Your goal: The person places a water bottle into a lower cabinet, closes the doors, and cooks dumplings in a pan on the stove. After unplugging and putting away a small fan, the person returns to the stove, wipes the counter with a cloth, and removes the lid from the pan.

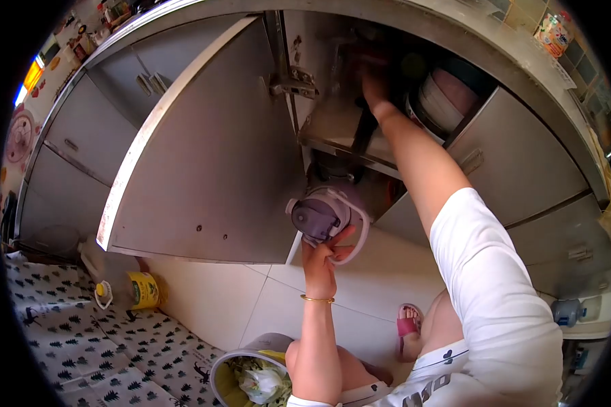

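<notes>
My left hand [324, 258] is closed round a large purple water bottle [318, 214] with a lid and a pale looped handle [361, 234], held in front of the cabinet's lower shelf. My right hand [373, 66] reaches deep into the upper part of the open cabinet, where dark shadow hides its fingers and whatever they touch. Right of that hand, stacked pots or bowls [445, 100] stand on the shelf. A dark strip or handle [364, 130] lies across the shelf board [329, 129] below my right wrist.
The cabinet door [204, 156] stands open on the left, its hinge [295, 81] by the opening. Closed doors [523, 163] flank the right. A trash bin [220, 370] sits by my legs. A yellow-labelled oil jug [139, 290] stands beside a patterned cloth [102, 346].
</notes>
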{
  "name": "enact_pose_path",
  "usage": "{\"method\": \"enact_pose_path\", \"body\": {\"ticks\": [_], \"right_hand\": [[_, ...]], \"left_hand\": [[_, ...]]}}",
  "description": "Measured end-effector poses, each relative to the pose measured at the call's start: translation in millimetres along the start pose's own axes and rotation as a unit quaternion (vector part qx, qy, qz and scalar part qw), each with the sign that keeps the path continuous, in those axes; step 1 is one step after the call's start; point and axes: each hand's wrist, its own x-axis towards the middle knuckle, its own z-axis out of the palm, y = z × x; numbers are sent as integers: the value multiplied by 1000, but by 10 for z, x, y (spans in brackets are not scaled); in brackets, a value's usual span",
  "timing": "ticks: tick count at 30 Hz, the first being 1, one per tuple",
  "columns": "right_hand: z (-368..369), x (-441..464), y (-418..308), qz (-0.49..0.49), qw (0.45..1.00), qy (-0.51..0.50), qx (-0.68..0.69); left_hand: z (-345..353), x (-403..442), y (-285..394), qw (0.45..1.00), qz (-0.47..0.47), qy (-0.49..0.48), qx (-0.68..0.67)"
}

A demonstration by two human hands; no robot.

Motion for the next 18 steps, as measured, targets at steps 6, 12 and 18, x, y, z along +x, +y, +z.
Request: {"method": "enact_pose_path", "body": {"ticks": [6, 12, 18], "right_hand": [[-48, -84, 1, -101, 976, -93, -168], [-94, -177, -127, -8, 989, -61, -138], [145, 98, 384, -42, 984, -77, -153]], "left_hand": [[-18, -3, -10, 1000, 9, 1, 6], [-35, -8, -5, 1000, -2, 15, 26], [-46, 8, 41, 1000, -8, -21, 21]]}}
